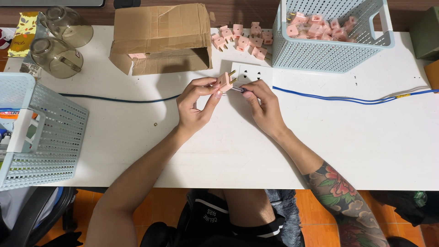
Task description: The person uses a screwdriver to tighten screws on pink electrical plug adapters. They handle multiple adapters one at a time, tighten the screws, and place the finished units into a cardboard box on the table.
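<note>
Left hand (195,104) pinching pink plug (224,82), right hand (264,106) fingertips closed on thin tool (238,89) at plug's base, above white table (347,137)

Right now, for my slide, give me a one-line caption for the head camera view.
Left hand holds a pink plug while right hand works a small tool at it, above a white table.

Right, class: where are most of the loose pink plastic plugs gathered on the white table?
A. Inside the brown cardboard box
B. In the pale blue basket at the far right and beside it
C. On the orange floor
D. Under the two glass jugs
B: the pink plastic plugs fill the pale blue plastic basket, with more lying on the white table just left of it.
</note>
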